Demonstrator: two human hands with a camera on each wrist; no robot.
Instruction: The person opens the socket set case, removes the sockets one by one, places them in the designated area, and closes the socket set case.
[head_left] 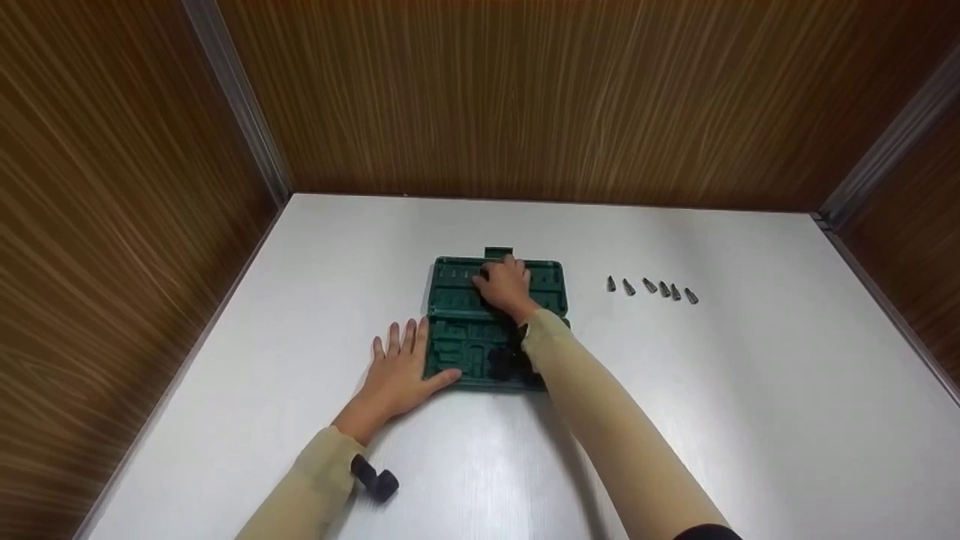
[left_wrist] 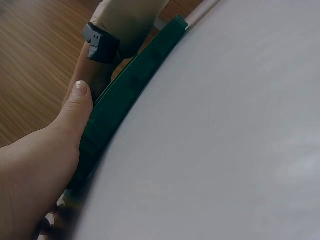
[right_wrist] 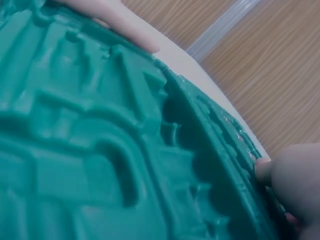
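Left hand [head_left: 397, 371] lies flat, fingers straight, thumb against the green tool case [head_left: 457, 345] edge; right hand [head_left: 506, 287] presses curled fingers into its far tray; six bits [head_left: 649, 288] lie beside on the worktop [head_left: 750, 390].

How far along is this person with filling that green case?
Little looks done: the green case lies open with most slots bare. In hand: the right hand presses at the far row, while the left hand steadies the case's edge. Left: six small metal bits wait on the table.
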